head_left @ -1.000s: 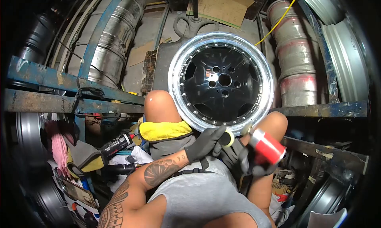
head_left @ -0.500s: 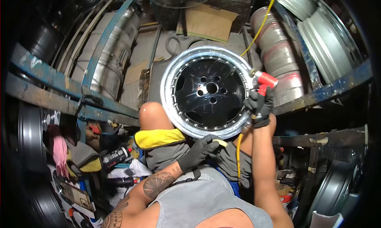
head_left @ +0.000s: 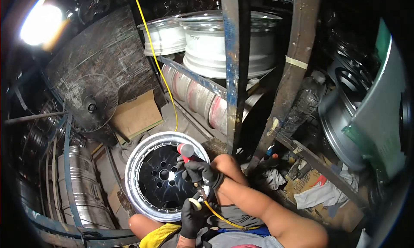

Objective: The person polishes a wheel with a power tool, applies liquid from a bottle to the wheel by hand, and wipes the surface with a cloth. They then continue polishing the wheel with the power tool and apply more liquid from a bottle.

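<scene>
My gloved right hand (head_left: pixel 202 172) is wrapped round a small red air tool (head_left: pixel 185 153) with a round grey head. A yellow air hose (head_left: pixel 224 221) joins the tool below that hand. The tool is above the right part of a wheel rim (head_left: pixel 133 179), which has a black face and a bright silver lip. Contact between tool and rim cannot be made out. Just below, my gloved left hand (head_left: pixel 192 215) pinches a small pale yellow round pad (head_left: pixel 195 203). The rim stands between my knees, its face towards me.
A yellow cloth (head_left: pixel 158 236) lies over my left knee. A fan (head_left: pixel 90 105) and cardboard (head_left: pixel 138 116) are behind the rim. Metal posts (head_left: pixel 232 97) and racks holding silver wheels (head_left: pixel 207 47) stand to the right. Another yellow hose (head_left: pixel 155 56) hangs down behind.
My view has swung up and to the right. My right hand has brought the air tool inward, closer to my left hand, and turned its grey head towards me. The left hand keeps the pad.
</scene>
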The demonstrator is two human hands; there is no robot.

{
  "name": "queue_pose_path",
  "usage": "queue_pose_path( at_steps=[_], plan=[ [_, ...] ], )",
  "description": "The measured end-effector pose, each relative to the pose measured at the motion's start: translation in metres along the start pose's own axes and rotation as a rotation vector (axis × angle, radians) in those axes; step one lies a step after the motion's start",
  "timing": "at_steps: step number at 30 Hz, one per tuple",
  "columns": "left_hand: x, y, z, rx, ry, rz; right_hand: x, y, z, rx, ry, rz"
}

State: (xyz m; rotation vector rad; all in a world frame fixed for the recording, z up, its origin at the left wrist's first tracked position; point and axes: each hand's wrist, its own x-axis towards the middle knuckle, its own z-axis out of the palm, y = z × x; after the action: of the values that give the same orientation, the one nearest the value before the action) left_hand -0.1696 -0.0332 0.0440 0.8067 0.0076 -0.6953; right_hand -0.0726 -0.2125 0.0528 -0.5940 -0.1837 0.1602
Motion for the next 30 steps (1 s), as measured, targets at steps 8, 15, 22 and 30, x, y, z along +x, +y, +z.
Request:
queue_pose_path(
  at_steps=[8, 15, 22, 30],
  plan=[
    [0.016, -0.022, -0.004, -0.195, -0.201, -0.013, -0.027, -0.004, 0.000, 0.005, 0.050, 0.091],
    [0.000, -0.023, 0.024, -0.605, -0.481, -0.234, -0.032, -0.010, -0.015, 0.528, -0.562, 0.045],
    [0.013, -0.004, 0.051, 0.967, -0.066, 0.399, -0.040, -0.040, 0.042, -0.168, 0.281, -0.055],
    [0.006, -0.007, 0.022, 0.947, -0.334, 0.937, -0.050, -0.036, 0.062, -0.540, 0.236, -0.020]
  ],
)
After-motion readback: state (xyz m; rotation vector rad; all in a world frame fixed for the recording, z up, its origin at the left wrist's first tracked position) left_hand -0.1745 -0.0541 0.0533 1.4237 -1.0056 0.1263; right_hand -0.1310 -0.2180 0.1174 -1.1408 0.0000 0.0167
